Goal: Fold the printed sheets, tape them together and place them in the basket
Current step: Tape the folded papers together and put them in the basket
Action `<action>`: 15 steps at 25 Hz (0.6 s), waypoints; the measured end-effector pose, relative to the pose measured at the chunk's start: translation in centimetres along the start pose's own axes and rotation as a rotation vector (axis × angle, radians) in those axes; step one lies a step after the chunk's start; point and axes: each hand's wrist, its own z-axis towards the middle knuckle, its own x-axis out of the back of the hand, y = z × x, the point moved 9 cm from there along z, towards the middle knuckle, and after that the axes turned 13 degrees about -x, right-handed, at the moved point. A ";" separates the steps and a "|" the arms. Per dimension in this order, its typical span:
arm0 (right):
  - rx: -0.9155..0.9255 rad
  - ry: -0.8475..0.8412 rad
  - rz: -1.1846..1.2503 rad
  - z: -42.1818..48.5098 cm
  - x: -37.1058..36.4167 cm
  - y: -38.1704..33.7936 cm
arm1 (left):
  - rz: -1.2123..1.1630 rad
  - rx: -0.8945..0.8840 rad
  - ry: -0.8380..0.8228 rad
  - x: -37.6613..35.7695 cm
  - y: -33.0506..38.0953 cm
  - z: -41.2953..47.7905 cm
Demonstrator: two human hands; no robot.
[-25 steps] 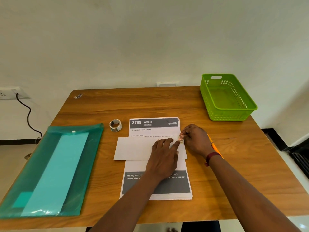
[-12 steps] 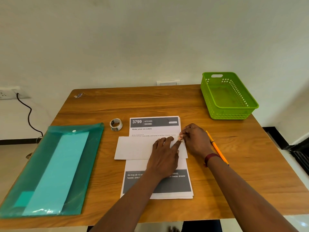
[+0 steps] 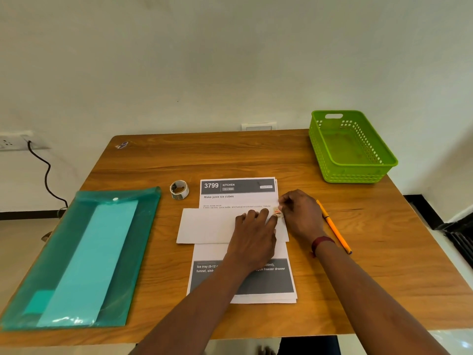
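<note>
Pressing flat and open on the folded sheet (image 3: pixel 210 225) atop the printed sheets (image 3: pixel 240 252) mid-bench, the left hand (image 3: pixel 253 237) steadies this thin, light paper, while the right hand (image 3: pixel 299 213) pinches small tape (image 3: pixel 278 212) at its edge.

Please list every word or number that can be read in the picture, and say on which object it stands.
All on the top printed sheet:
"3799"
"KITCHEN"
"Make juice ice cubes"
"Ice tray (6-12", "funnel, sink", "open freezer drawer": lower dark band, partly hidden by the left hand
Small line under the title and the header labels: too blurred to read.
Tape roll, basket: no readable text.
</note>
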 end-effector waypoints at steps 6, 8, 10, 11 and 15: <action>0.116 -0.012 -0.107 -1.6 0.1 -0.3 | 0.055 -0.079 -0.076 0.1 0.5 0.6; 0.161 -0.051 -0.213 -2.4 -0.4 0.0 | 0.055 -0.102 -0.103 0.0 0.6 0.7; 0.176 -0.088 -0.246 -3.0 -0.8 0.4 | 0.058 -0.103 -0.110 0.0 0.5 0.7; 0.175 -0.097 -0.247 -3.3 -0.9 0.5 | 0.060 -0.099 -0.108 0.0 0.5 0.6; 0.182 -0.102 -0.227 -4.0 -1.3 0.7 | 0.065 -0.077 -0.084 -0.3 0.2 0.5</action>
